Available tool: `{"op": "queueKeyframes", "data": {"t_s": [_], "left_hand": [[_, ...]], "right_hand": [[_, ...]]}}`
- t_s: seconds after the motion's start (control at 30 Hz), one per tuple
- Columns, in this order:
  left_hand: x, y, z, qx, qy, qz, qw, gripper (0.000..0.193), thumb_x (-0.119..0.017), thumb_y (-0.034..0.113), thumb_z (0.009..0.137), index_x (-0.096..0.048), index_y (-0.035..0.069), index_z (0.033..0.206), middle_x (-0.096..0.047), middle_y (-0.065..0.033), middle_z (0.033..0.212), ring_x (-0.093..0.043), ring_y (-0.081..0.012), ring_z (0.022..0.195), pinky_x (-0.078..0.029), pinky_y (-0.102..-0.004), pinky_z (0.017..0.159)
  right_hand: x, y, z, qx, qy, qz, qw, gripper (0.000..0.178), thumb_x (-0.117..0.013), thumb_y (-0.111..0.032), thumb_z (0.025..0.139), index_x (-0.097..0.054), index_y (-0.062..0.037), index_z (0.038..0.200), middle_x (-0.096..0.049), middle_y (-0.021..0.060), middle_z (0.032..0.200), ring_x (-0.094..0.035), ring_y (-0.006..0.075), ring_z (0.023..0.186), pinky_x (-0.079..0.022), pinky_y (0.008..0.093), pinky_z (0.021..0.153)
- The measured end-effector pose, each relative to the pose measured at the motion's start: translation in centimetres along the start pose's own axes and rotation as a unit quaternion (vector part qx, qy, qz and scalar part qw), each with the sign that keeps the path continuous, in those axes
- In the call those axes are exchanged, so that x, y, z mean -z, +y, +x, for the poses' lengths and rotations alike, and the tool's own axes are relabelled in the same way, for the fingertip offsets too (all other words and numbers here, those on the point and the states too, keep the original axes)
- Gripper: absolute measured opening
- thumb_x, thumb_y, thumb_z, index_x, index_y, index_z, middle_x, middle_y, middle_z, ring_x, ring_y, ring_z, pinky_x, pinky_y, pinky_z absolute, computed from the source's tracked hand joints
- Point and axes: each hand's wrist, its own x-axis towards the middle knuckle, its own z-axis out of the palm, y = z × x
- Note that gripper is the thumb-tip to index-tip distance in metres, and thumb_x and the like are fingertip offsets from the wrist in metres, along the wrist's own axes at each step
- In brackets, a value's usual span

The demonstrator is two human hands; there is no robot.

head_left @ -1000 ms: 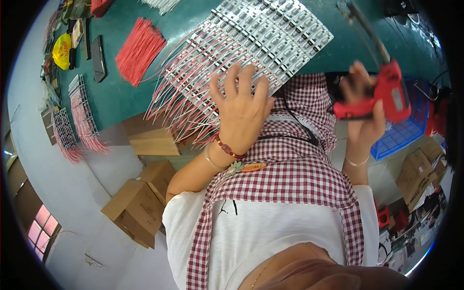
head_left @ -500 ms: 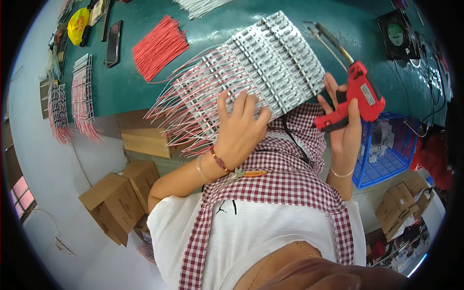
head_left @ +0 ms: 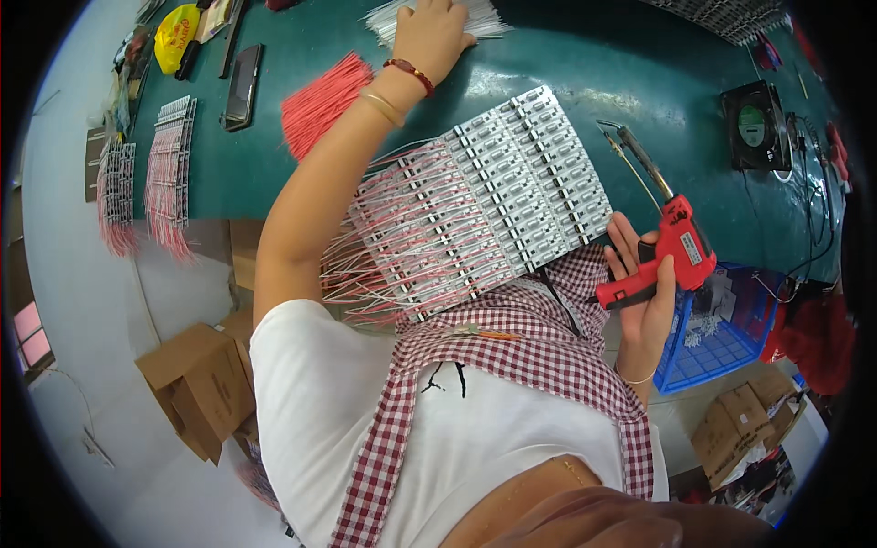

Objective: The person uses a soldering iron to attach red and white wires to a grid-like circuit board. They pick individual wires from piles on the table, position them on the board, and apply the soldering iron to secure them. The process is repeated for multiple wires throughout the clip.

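My left hand (head_left: 429, 32) is stretched far across the green table (head_left: 548, 55) and rests on a bundle of white wires (head_left: 484, 14) at its far edge. My right hand (head_left: 644, 274) grips a red soldering gun (head_left: 671, 247) whose metal tip points away over the table. Between my arms lies a panel of white circuit strips (head_left: 512, 196) with red and white wires (head_left: 384, 265) hanging off its near side, over my checked apron. A bundle of red wires (head_left: 320, 102) lies just left of my left forearm.
Two finished wired panels (head_left: 146, 178) lie at the table's left end, near a dark phone (head_left: 242, 87) and a yellow bag (head_left: 178, 36). A small black fan (head_left: 756, 123) stands at right. A blue crate (head_left: 717, 333) and cardboard boxes (head_left: 196, 388) sit on the floor.
My left hand has lifted off the strip panel and reached forward to the white wire bundle. My right hand with the soldering gun has dropped lower and nearer to my body.
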Motion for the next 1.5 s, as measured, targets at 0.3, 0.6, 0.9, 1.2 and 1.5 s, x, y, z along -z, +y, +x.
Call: {"op": "queueKeyframes", "data": {"t_s": [0.3,0.6,0.9,1.2,1.5], "left_hand": [[-2.7,-0.7,-0.5,0.0,0.077,0.052,0.996,0.011,-0.066,0.021,0.085,-0.063,0.01,0.088,-0.063,-0.0044,0.086,-0.061,-0.0246,0.086,-0.043,-0.0409,0.073],[-0.7,-2.0,0.0,0.106,0.102,-0.075,0.986,0.014,-0.061,0.019,0.091,-0.067,0.008,0.098,-0.069,-0.0078,0.083,-0.067,-0.0239,0.076,-0.048,-0.0398,0.069],[2.3,1.4,-3.1,0.211,0.273,-0.617,0.707,0.027,-0.046,0.014,0.103,-0.055,-0.006,0.119,-0.062,-0.0042,0.085,-0.061,-0.0113,0.08,-0.051,-0.0268,0.08],[2.1,2.7,-4.1,0.134,0.256,-0.578,0.763,0.035,-0.046,0.014,0.104,-0.049,-0.008,0.131,-0.06,-0.0045,0.093,-0.058,-0.0119,0.083,-0.05,-0.0263,0.083],[6.1,4.6,-4.8,0.194,0.156,-0.691,0.679,0.025,-0.055,0.016,0.1,-0.062,-0.006,0.11,-0.065,-0.0057,0.086,-0.059,-0.0104,0.074,-0.049,-0.0226,0.072]], "right_hand": [[-0.5,-1.6,0.4,0.0,0.019,0.038,0.999,0.033,-0.044,-0.033,0.103,-0.047,-0.0049,0.121,-0.041,0.0336,0.142,-0.046,0.0367,0.132,-0.044,0.0422,0.103],[0.0,-1.9,0.6,0.012,0.005,0.056,0.998,0.033,-0.046,-0.034,0.102,-0.048,-0.0072,0.122,-0.04,0.0335,0.143,-0.046,0.0357,0.132,-0.044,0.0418,0.102],[-0.2,-1.8,0.8,0.006,0.013,0.051,0.999,0.035,-0.049,-0.037,0.101,-0.05,-0.0081,0.12,-0.042,0.0326,0.142,-0.048,0.0339,0.13,-0.045,0.0408,0.1],[-0.8,-1.9,0.5,-0.008,0.025,0.039,0.999,0.036,-0.05,-0.038,0.1,-0.05,-0.0086,0.12,-0.043,0.0327,0.14,-0.05,0.0336,0.128,-0.046,0.0408,0.099],[-1.4,-1.9,-0.2,0.027,0.031,0.013,0.999,0.039,-0.049,-0.037,0.101,-0.048,-0.0048,0.123,-0.059,0.0222,0.118,-0.06,0.0255,0.105,-0.051,0.0397,0.091]]}}
